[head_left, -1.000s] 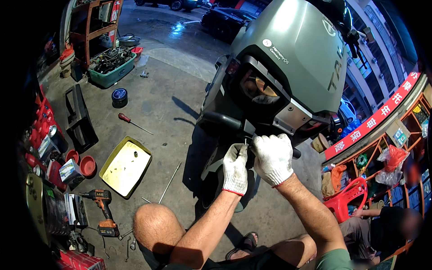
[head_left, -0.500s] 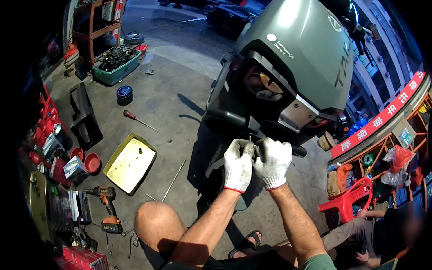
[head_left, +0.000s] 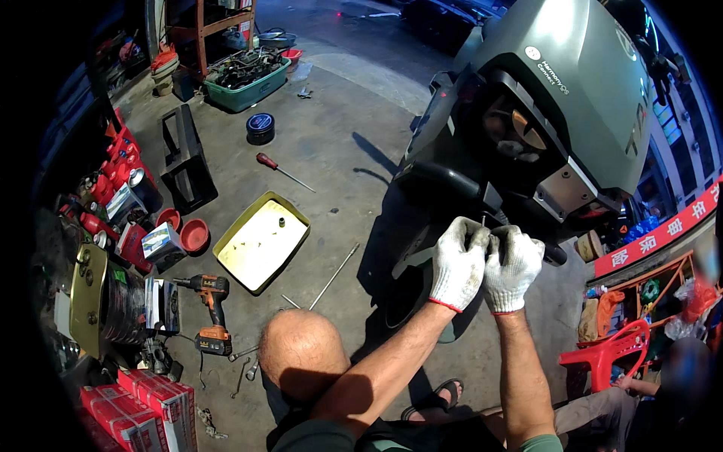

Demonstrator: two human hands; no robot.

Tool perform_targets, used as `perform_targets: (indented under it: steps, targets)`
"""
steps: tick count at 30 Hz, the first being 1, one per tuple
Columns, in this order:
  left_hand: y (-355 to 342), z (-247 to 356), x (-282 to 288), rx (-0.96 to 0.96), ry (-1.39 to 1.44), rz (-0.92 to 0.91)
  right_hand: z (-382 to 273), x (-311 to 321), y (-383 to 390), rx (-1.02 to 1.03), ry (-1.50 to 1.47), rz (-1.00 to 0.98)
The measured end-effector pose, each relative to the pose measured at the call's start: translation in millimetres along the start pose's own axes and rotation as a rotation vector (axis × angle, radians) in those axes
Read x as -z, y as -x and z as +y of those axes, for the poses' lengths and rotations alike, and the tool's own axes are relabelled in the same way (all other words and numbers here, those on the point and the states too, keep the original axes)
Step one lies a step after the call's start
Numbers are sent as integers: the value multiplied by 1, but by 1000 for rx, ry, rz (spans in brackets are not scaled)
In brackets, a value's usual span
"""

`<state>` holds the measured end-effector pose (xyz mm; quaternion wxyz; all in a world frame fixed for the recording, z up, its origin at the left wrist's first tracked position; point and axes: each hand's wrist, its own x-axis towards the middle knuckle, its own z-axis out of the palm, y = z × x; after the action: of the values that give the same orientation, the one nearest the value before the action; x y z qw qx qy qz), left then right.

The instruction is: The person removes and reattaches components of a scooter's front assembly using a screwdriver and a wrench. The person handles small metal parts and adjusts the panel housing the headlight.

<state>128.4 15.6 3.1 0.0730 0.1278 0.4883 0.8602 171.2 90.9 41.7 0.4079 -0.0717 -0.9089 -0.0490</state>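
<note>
My left hand (head_left: 458,264), in a white knit glove with a red cuff, is closed in a pinch just below the grey-green motor scooter (head_left: 580,71). A thin metal pin-like piece (head_left: 483,221) sticks up from its fingertips. Right beside it, my right hand (head_left: 514,267), gloved the same way, is also closed, with fingertips curled in against the left ones. What its fingers hold is hidden. Both hands are near the black rounded bar (head_left: 440,181) and the silver bracket plate (head_left: 566,188) on the scooter's lower end.
On the floor to the left lie a yellow tray (head_left: 260,245) with a small dark socket, a red-handled screwdriver (head_left: 282,172), a long metal rod (head_left: 334,275) and a cordless impact driver (head_left: 211,313). Farther left stand red bowls (head_left: 194,236). A red plastic chair (head_left: 614,354) and seated person are right.
The view has swung left, so the scooter and both hands sit farther right in it. The hands stay pinched together in about the same place under the scooter.
</note>
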Motion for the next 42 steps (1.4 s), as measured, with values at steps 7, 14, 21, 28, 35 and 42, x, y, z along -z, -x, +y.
perform_targets:
  steps: [7, 14, 21, 28, 35, 42]
  targets:
    - [0, 1, 0, 9, 22, -12, 4, -1, 0, 21, -27, 15]
    - [0, -1, -4, 60, 96, 6, 2, 8, -4, 19, -1, -13]
    - [1, 9, -1, 224, 222, -42, 2, 49, -33, 184, 116, -408]
    - [33, -5, -40, 162, -52, -278, 59, 52, 37, -172, -162, -121]
    - [37, -31, -74, 80, -179, -365, 88, 51, 70, -479, -282, 9]
    - [33, -41, -82, 96, -129, -355, 103, 49, 67, -408, -303, -30]
